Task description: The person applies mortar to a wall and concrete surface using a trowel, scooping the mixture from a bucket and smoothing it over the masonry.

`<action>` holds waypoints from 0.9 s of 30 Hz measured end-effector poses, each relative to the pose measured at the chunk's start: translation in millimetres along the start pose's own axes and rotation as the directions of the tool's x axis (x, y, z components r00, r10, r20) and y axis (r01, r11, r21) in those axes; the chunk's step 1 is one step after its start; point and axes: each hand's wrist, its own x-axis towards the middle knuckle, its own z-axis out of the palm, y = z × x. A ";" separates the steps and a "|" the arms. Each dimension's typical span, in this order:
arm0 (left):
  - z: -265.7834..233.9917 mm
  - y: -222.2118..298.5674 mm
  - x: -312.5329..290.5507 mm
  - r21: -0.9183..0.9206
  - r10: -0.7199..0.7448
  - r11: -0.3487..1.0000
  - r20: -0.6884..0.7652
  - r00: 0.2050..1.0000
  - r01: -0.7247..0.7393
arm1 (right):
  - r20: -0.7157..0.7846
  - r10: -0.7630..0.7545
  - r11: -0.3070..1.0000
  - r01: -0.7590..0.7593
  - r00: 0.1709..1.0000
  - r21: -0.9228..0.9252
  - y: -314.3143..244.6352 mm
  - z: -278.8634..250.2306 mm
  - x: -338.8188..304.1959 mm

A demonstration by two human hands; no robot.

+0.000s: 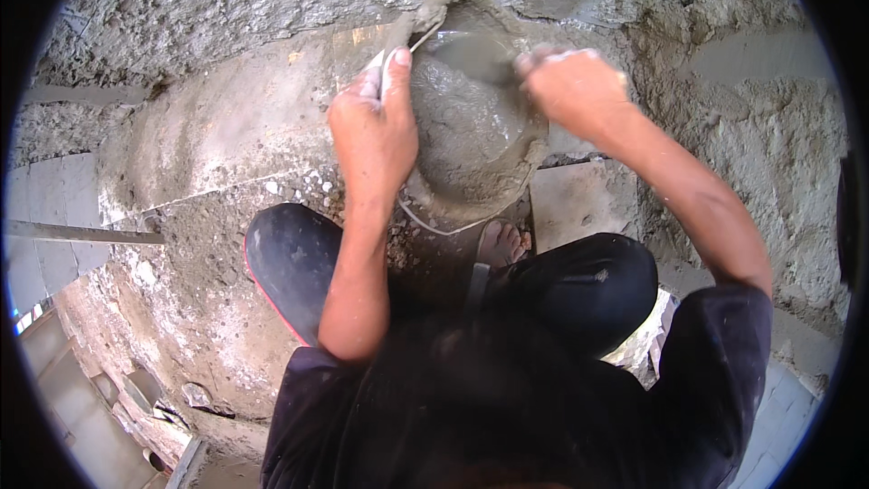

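Observation:
A round bucket, caked with grey mortar, stands in front of me with wet mortar inside. Over its left rim my left hand grips a thin flat piece, seen nearly edge-on as a pale line; its full shape is hidden. My right hand is closed at the right rim, smeared by motion. From it a grey trowel reaches left across the bucket's far part, its blade blurred. The trowel's handle is mostly covered by my fingers. A pale wire bail hangs at the bucket's near side.
Rough grey mortar covers the surface beyond the bucket. A flat slab lies right of it, beside my sandalled foot. Bent knees flank the bucket's near side. A long bar juts in at left; pale tiles lie beyond.

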 end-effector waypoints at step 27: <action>-54.0 -40.6 38.2 -0.068 -0.351 0.936 -0.084 0.933 0.346 | 0.252 -0.080 0.014 -0.252 0.964 0.968 111.3 -29.4 -122.8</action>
